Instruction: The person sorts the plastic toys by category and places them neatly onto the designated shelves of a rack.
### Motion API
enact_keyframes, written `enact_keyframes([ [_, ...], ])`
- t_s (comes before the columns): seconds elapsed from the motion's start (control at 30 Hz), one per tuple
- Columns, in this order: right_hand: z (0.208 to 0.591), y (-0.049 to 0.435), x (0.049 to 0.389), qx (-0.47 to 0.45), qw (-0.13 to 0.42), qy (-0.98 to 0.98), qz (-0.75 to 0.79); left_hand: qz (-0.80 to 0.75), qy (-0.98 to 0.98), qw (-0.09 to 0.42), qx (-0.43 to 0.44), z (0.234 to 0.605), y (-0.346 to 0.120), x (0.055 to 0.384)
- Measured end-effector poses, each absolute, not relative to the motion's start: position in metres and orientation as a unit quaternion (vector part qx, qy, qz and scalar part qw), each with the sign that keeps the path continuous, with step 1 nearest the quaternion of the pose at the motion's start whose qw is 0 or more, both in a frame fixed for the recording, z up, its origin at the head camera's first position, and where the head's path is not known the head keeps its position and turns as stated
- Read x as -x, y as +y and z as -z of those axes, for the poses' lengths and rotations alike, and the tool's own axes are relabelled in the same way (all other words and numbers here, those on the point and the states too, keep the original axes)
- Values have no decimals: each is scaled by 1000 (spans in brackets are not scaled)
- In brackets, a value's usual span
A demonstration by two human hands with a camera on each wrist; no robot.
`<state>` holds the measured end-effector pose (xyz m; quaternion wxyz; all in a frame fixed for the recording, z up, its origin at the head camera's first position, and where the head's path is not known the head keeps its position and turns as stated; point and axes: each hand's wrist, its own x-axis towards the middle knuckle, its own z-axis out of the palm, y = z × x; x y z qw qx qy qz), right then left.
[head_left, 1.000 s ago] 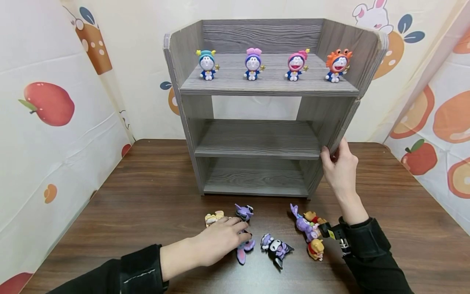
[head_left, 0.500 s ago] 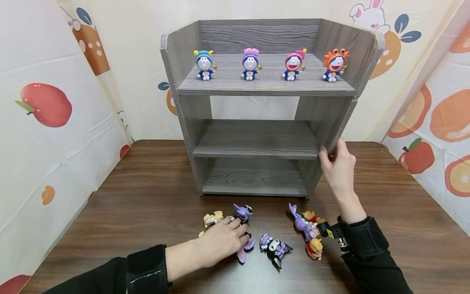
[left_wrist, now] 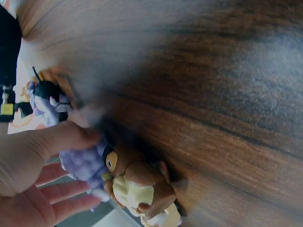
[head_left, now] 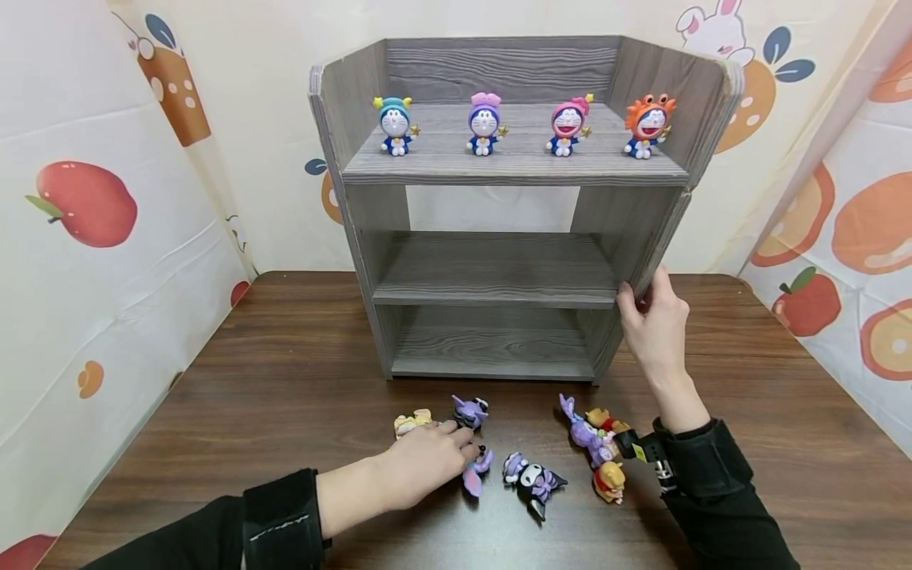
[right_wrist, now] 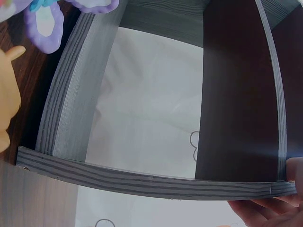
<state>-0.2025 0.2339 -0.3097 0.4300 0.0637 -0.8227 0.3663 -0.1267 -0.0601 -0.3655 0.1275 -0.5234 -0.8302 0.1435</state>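
Note:
My left hand reaches down among small toy figurines on the table. Its thumb and fingers hold a purple figurine with a bumpy surface; the palm hides much of it in the head view, where long purple ears stick out. Beside it in the left wrist view lies a brown and cream figurine. Close by are a cream-yellow figurine and a purple one. My right hand grips the right side panel of the grey wooden shelf, thumb in front, other fingers partly hidden behind.
Several blue figurines with coloured hats, such as the orange crab-hat one, stand on the top shelf. A black and purple figurine lies in front. More figurines, including a yellow one, lie by the right wrist. Printed cloth surrounds the table.
My left hand moves slightly over the figurines, and the long purple ears by its fingertips shift and turn a little. My right hand stays on the shelf's side panel.

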Motion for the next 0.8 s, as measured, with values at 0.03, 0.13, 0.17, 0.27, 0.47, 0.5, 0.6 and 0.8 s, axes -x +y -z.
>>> enact_keyframes([
  [0.03, 310, 234, 203, -64, 429, -822, -368, -119, -839, 103, 521, 364, -61, 128],
  [0.13, 310, 234, 203, -64, 429, -821, -370, -30, -860, 27, 509, 357, -63, 131],
  [0.17, 310, 234, 203, -64, 429, -821, -371, 2, -864, 5, 504, 356, -63, 133],
  [0.27, 309, 233, 202, -63, 428, -821, -371, 90, -866, -41, 491, 354, -66, 137],
  [0.47, 309, 233, 202, -65, 428, -821, -371, 202, -861, -52, 465, 361, -72, 143],
  [0.5, 309, 233, 202, -66, 429, -821, -371, 214, -860, -51, 459, 362, -73, 143],
  [0.6, 310, 234, 202, -66, 430, -821, -370, 259, -857, -51, 442, 365, -75, 145],
  [0.8, 310, 234, 202, -62, 433, -824, -361, 401, -819, -136, 388, 371, -81, 146],
])
